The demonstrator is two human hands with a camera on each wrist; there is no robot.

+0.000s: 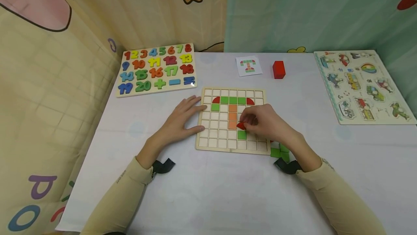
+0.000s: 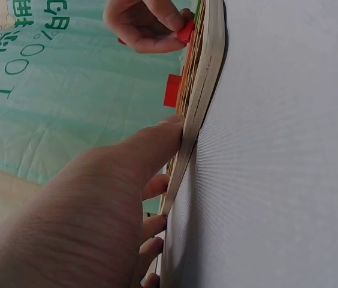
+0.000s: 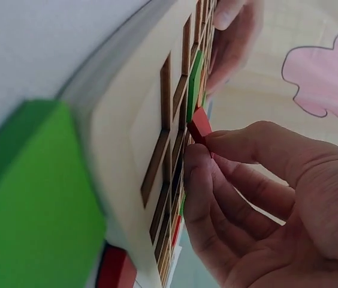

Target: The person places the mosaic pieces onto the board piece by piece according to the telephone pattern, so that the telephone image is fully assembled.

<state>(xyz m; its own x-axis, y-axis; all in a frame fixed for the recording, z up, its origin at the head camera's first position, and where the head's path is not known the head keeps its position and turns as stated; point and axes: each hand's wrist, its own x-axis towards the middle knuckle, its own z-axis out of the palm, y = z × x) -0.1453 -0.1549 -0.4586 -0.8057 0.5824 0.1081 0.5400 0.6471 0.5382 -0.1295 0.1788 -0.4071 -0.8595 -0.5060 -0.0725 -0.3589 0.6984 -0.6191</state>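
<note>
White tablecloth (image 1: 208, 191) bears the grid board (image 1: 229, 150), where, near mid-frame, the right hand (image 1: 267, 121) pinches a red piece (image 1: 240, 126) right of the lowest orange tile (image 1: 232, 125), the left hand (image 1: 176, 121) spread, empty, at its left edge.

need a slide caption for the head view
Right hand pinches a red tile over a wooden grid board; left hand touches its edge.

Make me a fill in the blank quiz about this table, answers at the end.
The right hand pinches a ____ piece at the grid board.
In the head view, the left hand touches the grid board's ____ edge.
Between the grid board's two rounded red pieces lie ____ green squares.
The number puzzle's highest number is ____.
Missing words: red; left; three; 20.
</note>
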